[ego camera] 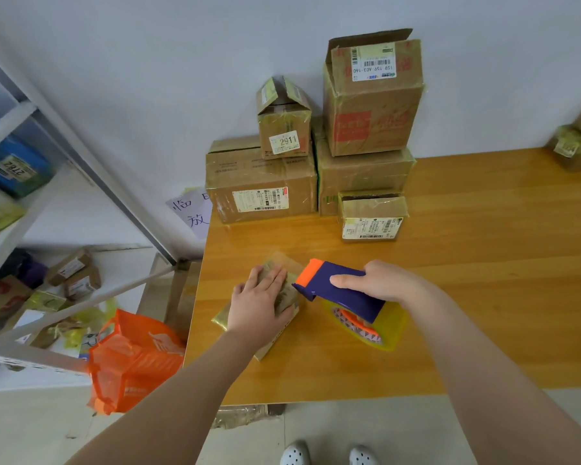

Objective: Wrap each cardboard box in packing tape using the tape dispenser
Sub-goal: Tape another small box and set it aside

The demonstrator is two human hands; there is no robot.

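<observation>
head view has your left hand point(259, 297) lying flat on the small cardboard box point(291, 298), palm down, fingers straight and close together on its top. that box sits askew on the wooden table point(483, 297), toward the left front edge, and its sides shine with yellowish tape. your right hand point(383, 283) is curled round the purple tape dispenser point(336, 292), thumb stretched along its top and the other fingers wrapped behind. the dispenser's orange tip points left and sits just beside the box's right edge, close to your left fingertips; you cannot tell from here whether it touches. the yellowish tape roll point(388, 330) hangs under your right hand and rests on or just above the table. at the back of the table, against the wall, stands a stack of boxes: a wide box point(262, 189) with a little box marked 2911 point(284, 129) on it, a tall box point(371, 99) with open flaps on another box point(363, 174), and a low labelled box point(371, 218) in front. on the floor to the left sits an orange bag point(131, 357), beside a white shelf rack point(14, 236) holding more parcels. a handwritten paper note point(192, 209) hangs by the table's far left corner.
</observation>
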